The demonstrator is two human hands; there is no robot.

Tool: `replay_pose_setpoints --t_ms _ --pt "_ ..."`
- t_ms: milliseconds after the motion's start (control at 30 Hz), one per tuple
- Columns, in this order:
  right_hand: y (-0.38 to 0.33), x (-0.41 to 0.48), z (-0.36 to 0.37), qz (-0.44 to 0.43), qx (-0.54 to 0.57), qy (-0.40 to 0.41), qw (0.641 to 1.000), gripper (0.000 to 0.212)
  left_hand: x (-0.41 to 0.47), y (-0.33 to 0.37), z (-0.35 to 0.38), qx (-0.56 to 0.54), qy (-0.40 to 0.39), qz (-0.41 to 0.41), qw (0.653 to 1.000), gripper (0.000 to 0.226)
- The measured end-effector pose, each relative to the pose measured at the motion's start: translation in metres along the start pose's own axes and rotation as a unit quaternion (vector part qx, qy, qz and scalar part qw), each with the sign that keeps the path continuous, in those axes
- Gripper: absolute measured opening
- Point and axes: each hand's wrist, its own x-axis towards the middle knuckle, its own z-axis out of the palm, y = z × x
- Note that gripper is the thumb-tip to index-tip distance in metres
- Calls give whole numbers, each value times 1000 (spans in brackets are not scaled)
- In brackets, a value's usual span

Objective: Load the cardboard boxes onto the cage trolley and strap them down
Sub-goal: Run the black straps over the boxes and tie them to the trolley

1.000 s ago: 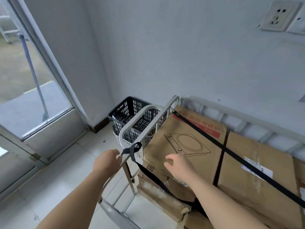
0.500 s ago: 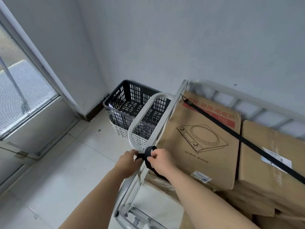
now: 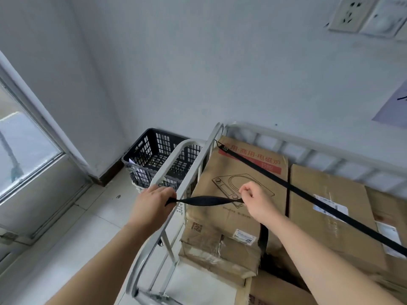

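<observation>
Pale grey walls meet in a corner, a wall socket [image 3: 350, 13] high above the right hand [image 3: 255, 201] and a glass door [image 3: 22, 150] far off the left hand's [image 3: 152, 203] outer side. That left hand grips one end of a black strap [image 3: 207, 200] just outside the cage trolley's [image 3: 203, 155] side rail. The right hand pinches the other end over the induction cooker box [image 3: 215, 219], the webbing stretched across the rail between them. Beyond the left hand a black plastic crate [image 3: 154, 155] crowds the trolley handle. Past the right hand a diagonal strap run [image 3: 352, 222] crosses the cardboard boxes [image 3: 326, 234], which are packed up to the back rail. Open tiled floor [image 3: 88, 227] lies outside the left hand.
</observation>
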Motion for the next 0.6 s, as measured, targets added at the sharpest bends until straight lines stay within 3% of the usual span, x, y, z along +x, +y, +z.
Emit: replay_pose_setpoints --t_ms 67,167,233,467,600 --pt "3 -16 -35 -16 19 16 1000 17 -3 23 -7 38 0 -5 999 7" --pt "15 -46 -88 -50 2 -11 999 48 -8 52 -13 62 -31 -69 995 21" --pt "31 -64 -121 -59 -19 -12 998 49 -8 74 -18 75 -46 -107 990 24" --pt "123 -112 -239 -14 18 228 973 52 -28 124 -22 78 -28 -183 980 20" --pt "162 -135 -281 -11 48 269 962 38 -37 149 -20 -14 0 -193 981 15"
